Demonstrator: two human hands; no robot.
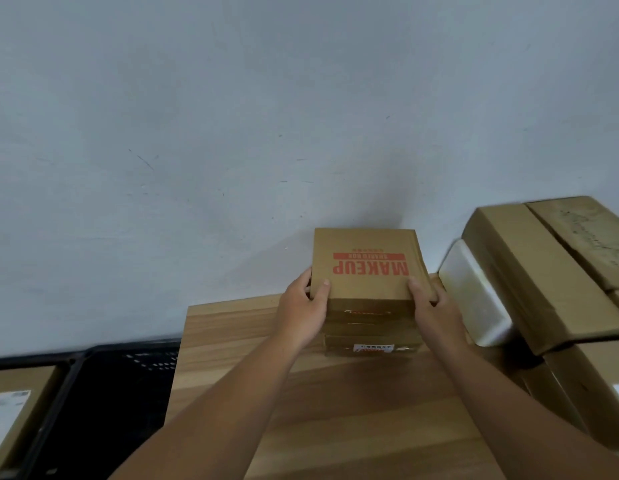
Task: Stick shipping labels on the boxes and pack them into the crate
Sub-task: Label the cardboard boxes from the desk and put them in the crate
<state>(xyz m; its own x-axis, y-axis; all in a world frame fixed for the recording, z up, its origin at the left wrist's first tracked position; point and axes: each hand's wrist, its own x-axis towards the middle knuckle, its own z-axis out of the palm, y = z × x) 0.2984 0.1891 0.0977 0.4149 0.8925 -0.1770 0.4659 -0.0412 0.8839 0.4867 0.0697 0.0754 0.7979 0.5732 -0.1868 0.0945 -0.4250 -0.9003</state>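
Wall (232, 116): pale grey, scuffed with small dark marks, filling the view beyond both hands.
Table (336, 410): light wood grain, lying under both forearms and butting against the wall.
Crate (128, 349): black plastic with a slotted side, low and outboard of the left forearm, beside the table's left edge.
Large cartons (530, 271): plain brown cardboard, piled outboard of the right hand; blurred at the frame edge.
Stack of boxes (370, 329): flat brown boxes piled on the table between the two hands, near the wall.
Foam block (474, 292): white, tilted, wedged between the right hand and the large cartons.
Top box (367, 268): brown, printed "MAKEUP" in red, reading upside down from the wearer's side; uppermost on the stack. Whether it rests on the box below or is raised clear cannot be told.
Labelled box (27, 379): brown, inside the crate, well to the left of the left hand.
Left hand (303, 306): grips the top box at its near left corner, thumb on the lid, fingers curled round the side.
Right hand (433, 306): grips the near right corner likewise, thumb on the lid.
Shipping label (6, 415): white, stuck on the labelled box's upper face; print unreadable.
Sticker (374, 348): small, red and white, on the front face of a lower box in the stack, below the hands.
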